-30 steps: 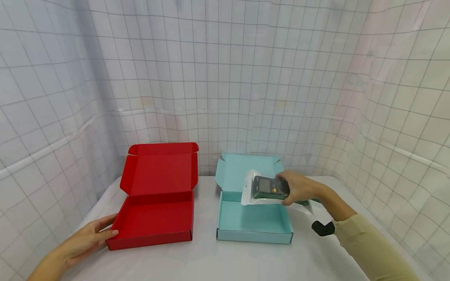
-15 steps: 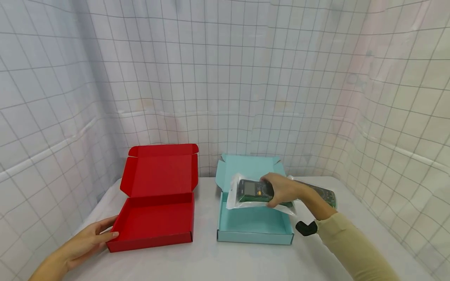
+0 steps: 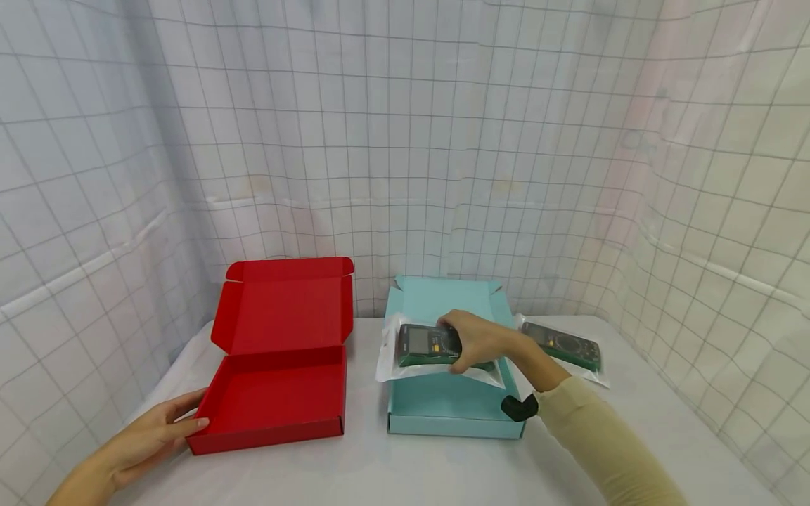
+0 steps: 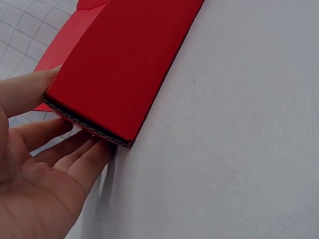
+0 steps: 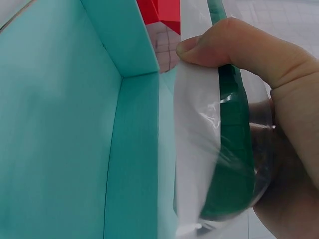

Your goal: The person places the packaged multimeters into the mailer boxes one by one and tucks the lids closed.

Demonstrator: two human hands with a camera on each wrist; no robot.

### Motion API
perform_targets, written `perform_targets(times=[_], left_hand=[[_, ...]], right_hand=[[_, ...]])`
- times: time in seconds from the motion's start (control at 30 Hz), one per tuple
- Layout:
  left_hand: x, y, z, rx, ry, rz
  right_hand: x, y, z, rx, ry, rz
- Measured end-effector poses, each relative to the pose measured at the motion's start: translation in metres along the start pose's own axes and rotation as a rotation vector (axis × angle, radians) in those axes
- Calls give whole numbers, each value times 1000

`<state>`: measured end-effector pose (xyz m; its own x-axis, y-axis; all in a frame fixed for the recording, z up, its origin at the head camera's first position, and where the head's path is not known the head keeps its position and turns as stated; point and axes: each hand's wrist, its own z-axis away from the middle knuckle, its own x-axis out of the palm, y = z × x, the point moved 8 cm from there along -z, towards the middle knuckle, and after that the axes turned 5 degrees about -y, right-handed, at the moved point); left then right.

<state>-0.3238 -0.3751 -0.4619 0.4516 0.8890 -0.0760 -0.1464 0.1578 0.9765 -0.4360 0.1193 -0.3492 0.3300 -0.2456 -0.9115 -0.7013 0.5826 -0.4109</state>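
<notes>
In the head view my right hand (image 3: 477, 341) grips a black-and-green multimeter (image 3: 420, 344) in a clear plastic bag and holds it over the back of the open teal box (image 3: 452, 426). The right wrist view shows the thumb (image 5: 209, 50) pressing the bag's white side, while the green edge of the multimeter (image 5: 232, 164) faces the camera. My left hand (image 3: 148, 432) pinches the left front corner of the open red box (image 3: 272, 433). Its thumb lies over the wall of the red box (image 4: 114, 64), and the other fingers (image 4: 92, 159) are on the outer side.
A second bagged multimeter (image 3: 563, 344) lies on the white table (image 3: 380, 471) right of the teal box. Both boxes have raised lids, the red lid (image 3: 287, 309) and the teal lid (image 3: 443, 295). A gridded white curtain (image 3: 380, 140) surrounds the table.
My right hand has carried the bagged multimeter leftward, from the right side of the teal box to its back left. The second multimeter has come into full view. My left hand has stayed at the red box.
</notes>
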Motion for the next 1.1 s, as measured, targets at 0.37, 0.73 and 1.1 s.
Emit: perform_targets(times=[0.37,0.73,1.1], left_hand=[[3,2,1,12,-21,-5],[1,6,-1,42,-31,-4],[1,-1,0,-2,-7,-6]], right_hand=[[5,-25,-31,-68,-17,39],[16,-41,-59,-101,-19,11],[37,-62,-88,-153,-38,-16]])
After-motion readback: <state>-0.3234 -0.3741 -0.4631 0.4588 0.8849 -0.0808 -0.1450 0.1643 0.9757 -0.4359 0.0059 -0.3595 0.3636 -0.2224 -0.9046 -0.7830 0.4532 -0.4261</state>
